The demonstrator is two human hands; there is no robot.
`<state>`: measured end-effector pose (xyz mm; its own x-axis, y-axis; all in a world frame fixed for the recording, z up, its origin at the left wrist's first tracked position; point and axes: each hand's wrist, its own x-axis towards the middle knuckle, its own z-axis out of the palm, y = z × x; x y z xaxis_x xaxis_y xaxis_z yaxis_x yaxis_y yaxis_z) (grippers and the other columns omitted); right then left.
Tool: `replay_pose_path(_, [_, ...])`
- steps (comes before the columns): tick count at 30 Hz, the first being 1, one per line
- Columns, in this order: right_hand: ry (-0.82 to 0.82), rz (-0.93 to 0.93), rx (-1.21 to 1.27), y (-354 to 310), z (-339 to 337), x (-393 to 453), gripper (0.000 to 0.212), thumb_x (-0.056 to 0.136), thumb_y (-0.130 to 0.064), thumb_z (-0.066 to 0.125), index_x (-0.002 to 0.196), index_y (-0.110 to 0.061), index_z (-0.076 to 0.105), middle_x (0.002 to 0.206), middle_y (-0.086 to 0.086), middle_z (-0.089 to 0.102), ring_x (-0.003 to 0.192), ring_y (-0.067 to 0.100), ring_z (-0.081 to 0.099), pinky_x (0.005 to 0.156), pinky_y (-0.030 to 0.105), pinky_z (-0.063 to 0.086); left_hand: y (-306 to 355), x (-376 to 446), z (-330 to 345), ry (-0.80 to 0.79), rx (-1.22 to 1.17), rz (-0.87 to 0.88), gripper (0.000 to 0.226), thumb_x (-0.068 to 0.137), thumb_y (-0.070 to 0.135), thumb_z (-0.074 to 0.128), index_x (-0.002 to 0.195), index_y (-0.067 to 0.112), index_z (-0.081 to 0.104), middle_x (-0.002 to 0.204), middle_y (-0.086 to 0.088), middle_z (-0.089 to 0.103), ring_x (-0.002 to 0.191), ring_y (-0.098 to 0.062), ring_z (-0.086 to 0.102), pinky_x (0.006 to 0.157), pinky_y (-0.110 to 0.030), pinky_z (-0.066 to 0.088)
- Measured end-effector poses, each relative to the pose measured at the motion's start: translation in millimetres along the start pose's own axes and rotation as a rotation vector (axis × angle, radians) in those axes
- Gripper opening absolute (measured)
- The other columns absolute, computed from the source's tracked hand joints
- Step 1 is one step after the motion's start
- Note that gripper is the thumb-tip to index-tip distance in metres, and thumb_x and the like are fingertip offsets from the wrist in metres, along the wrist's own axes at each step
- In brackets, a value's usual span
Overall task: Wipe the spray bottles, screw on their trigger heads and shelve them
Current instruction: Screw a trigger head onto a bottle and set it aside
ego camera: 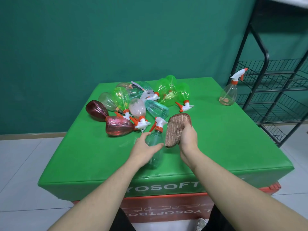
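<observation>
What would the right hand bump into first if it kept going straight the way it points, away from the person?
Probably the teal bottle lying just beyond the brown cloth that the right hand grips, though depth is hard to judge.

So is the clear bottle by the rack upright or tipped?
Upright: the clear bottle stands on its base on the green table, trigger head on top.

Glossy clear plastic bottles point(155, 145). Ribbed brown cloth point(175, 130), soft and matt. Smooth, faintly shiny green pad point(216, 139); black wire rack point(275, 97)
</observation>
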<state>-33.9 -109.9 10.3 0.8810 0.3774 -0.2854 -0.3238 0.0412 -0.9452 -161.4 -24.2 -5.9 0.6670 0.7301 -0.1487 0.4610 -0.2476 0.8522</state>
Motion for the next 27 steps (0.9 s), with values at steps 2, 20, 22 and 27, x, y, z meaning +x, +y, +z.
replay_pose_path(2, [-0.002,-0.019,-0.075,-1.1,-3.5,0.6,0.030,0.106,-0.036,0.039,0.100,-0.020,0.064,0.108,-0.001,0.070,0.104,0.020,0.064,0.103,0.042,0.047,-0.1,1.8,-0.9,0.027,0.032,-0.007,0.078,0.084,0.046,0.081,0.148,0.026,0.042,0.128,0.003,0.048,0.102,-0.011,0.059,0.074,-0.020,0.045])
replay_pose_path(20, [-0.166,-0.019,-0.342,0.9,31.9,-24.3,0.051,0.105,-0.048,0.027,0.130,-0.019,0.061,0.128,0.010,0.064,0.121,0.032,0.059,0.105,0.044,0.045,-8.3,-6.8,22.3,0.083,-0.089,0.061,0.065,0.089,0.023,0.079,0.147,0.024,0.050,0.118,0.015,0.058,0.091,0.013,0.052,0.068,0.002,0.036])
replay_pose_path(22, [-0.192,-0.058,-0.419,2.8,35.4,-25.0,0.055,0.109,-0.046,0.020,0.145,-0.017,0.051,0.142,0.012,0.056,0.131,0.032,0.052,0.110,0.041,0.039,-8.6,-5.3,21.8,0.085,-0.078,0.066,0.072,0.088,0.018,0.078,0.152,0.022,0.046,0.134,0.004,0.056,0.105,0.000,0.051,0.070,0.000,0.033])
replay_pose_path(27, [-0.235,-0.131,-0.564,6.3,37.3,-20.7,0.049,0.110,-0.035,0.024,0.145,-0.011,0.049,0.145,0.015,0.054,0.133,0.032,0.051,0.108,0.038,0.037,-7.6,-3.7,23.6,0.093,-0.019,0.090,0.077,0.086,0.013,0.076,0.155,0.020,0.042,0.127,0.001,0.050,0.112,-0.012,0.053,0.077,-0.014,0.035])
